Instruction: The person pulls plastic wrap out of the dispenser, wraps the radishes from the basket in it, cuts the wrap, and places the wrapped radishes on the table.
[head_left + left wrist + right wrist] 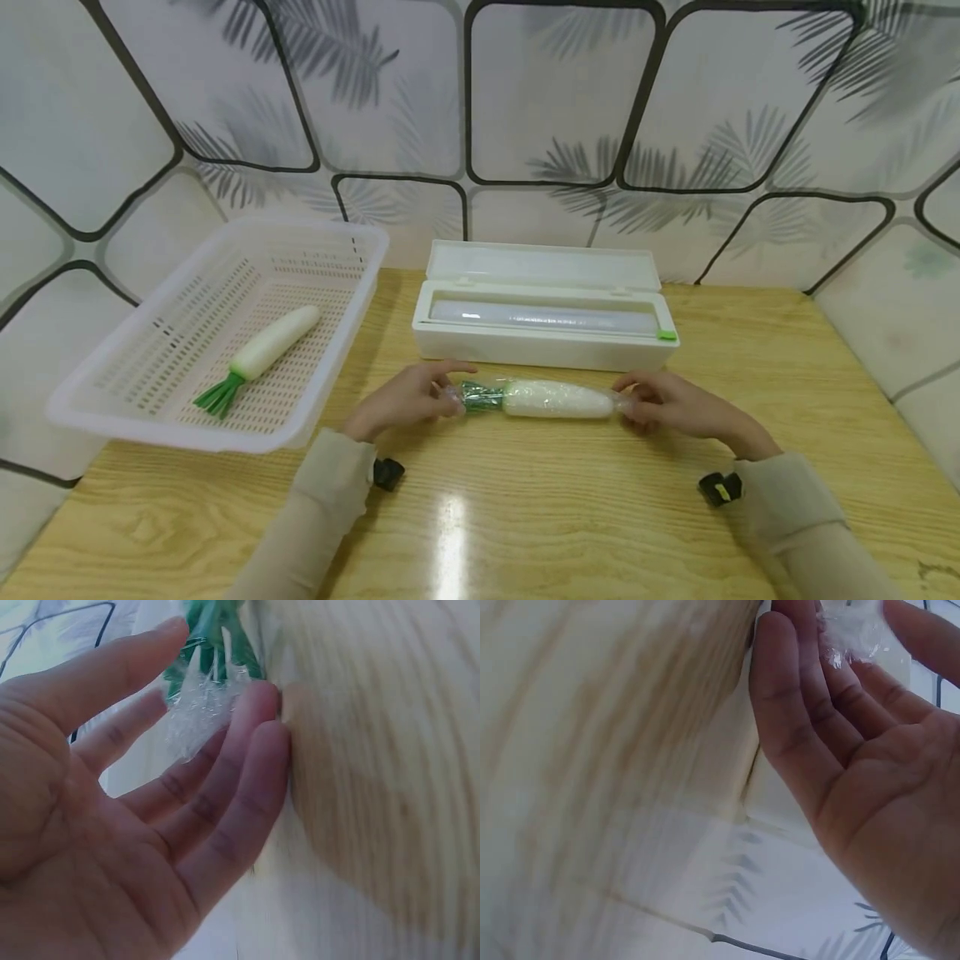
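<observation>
A white radish with green leaves, wrapped in clear plastic film, lies crosswise on the table in the head view. Around its leafy end is my left hand. In the left wrist view the gathered film sits among loosely bent fingers, the thumb standing apart from them. My right hand is at the plain end. The right wrist view has a crumpled film tip against the fingers, with the thumb apart. Behind the radish stands a white film dispenser box, lid raised, a film roll inside.
A white plastic basket stands at the left, holding an unwrapped radish with green leaves. The wooden table meets a patterned wall behind the box. A black wrist device is near the left cuff.
</observation>
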Tool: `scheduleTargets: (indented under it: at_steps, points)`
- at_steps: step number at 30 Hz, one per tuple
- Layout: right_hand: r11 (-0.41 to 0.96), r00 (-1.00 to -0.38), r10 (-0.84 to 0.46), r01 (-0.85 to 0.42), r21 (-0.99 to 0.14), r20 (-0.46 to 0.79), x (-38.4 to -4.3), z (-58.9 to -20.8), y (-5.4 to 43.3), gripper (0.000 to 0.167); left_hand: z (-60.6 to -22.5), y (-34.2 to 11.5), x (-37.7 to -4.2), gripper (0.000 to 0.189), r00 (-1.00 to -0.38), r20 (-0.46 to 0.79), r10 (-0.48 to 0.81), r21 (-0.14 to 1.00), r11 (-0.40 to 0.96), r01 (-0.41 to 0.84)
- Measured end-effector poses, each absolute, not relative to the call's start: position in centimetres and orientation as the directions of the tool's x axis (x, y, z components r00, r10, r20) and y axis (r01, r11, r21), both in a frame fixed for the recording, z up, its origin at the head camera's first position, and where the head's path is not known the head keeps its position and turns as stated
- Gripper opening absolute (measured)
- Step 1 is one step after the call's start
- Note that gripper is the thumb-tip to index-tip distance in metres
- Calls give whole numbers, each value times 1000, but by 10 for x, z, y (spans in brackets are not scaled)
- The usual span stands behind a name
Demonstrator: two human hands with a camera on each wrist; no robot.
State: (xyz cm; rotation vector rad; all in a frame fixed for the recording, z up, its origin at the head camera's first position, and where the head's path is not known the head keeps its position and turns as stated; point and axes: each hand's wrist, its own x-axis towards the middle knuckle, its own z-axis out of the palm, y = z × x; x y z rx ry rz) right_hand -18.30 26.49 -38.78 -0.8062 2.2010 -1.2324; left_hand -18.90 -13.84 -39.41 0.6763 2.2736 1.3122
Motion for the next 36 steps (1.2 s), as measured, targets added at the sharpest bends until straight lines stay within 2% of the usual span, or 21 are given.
scheduleTargets:
  at_steps: [4,9,12,16,18,22,26,32,36]
  points:
    - [394,-706,-699,-250,-884,-111,-183,-389,265,25,-393,-133,-188,41,-800,-109,590,847,477,236]
    - [416,-742,-663,-254,-873,-101,-181,-392,258,14,-391,-130,-187,36,-796,-114,595,834,493,249]
    - [441,-762,-639,-249,-862,-107,-180,-392,252,12,-389,-129,-187,46,-783,-120,610,814,513,274]
    - [455,-762,-636,-241,-857,-123,-180,-391,250,12,-384,-122,-182,69,-805,-111,582,715,610,342]
    - [457,-758,-640,-241,-856,-128,-180,-390,251,12,-382,-116,-180,73,-817,-80,571,650,652,391]
    - [455,-755,-643,-245,-856,-126,-180,-388,252,12,-380,-100,-180,65,-821,-50,568,578,687,440]
    - [453,-754,-646,-255,-854,-118,-179,-389,254,11,-381,-85,-182,53,-823,-70,563,538,717,444]
    - [454,-748,-656,-280,-846,-105,-179,-390,254,10,-383,-74,-182,20,-834,-72,547,509,739,441]
    - [466,-753,-647,-263,-845,-123,-180,-389,253,10,-384,-73,-183,22,-840,-81,536,500,751,431]
